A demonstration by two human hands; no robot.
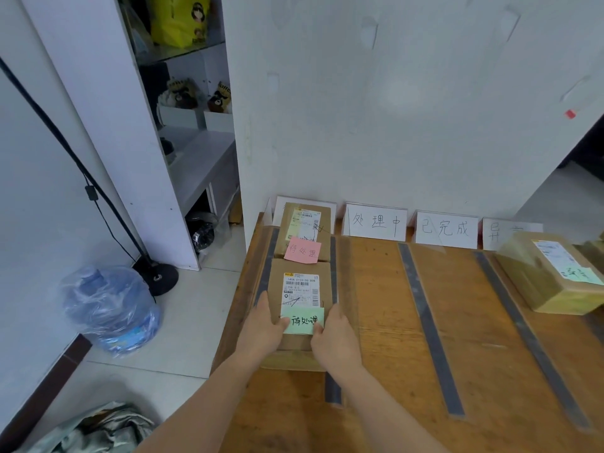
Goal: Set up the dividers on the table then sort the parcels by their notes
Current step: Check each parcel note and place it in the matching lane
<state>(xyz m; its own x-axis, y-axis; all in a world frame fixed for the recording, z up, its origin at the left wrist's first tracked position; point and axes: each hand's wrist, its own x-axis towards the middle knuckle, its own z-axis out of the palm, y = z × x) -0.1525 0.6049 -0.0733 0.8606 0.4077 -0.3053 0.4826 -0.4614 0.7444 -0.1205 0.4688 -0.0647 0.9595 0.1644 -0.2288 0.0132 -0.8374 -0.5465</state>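
Note:
A cardboard parcel point(295, 282) with a green note point(304, 320) lies in the leftmost lane of the wooden table point(385, 322). My left hand point(263, 328) grips its left side and my right hand point(333, 341) its right side. Behind it lies a second parcel point(302, 223) bearing a pink note point(302, 251). White divider cards stand against the wall: one point(281, 207) mostly hidden behind that parcel, then cards point(376, 222), point(446, 228) and a partly hidden one point(500, 232). Grey tape strips point(428, 325) mark the lanes.
Another taped parcel point(552, 276) with a green note sits at the table's right, more boxes beyond it. Left of the table, on the tiled floor, are a bagged water bottle point(111, 308), a lamp stand base point(163, 277) and a shelf unit point(196, 132).

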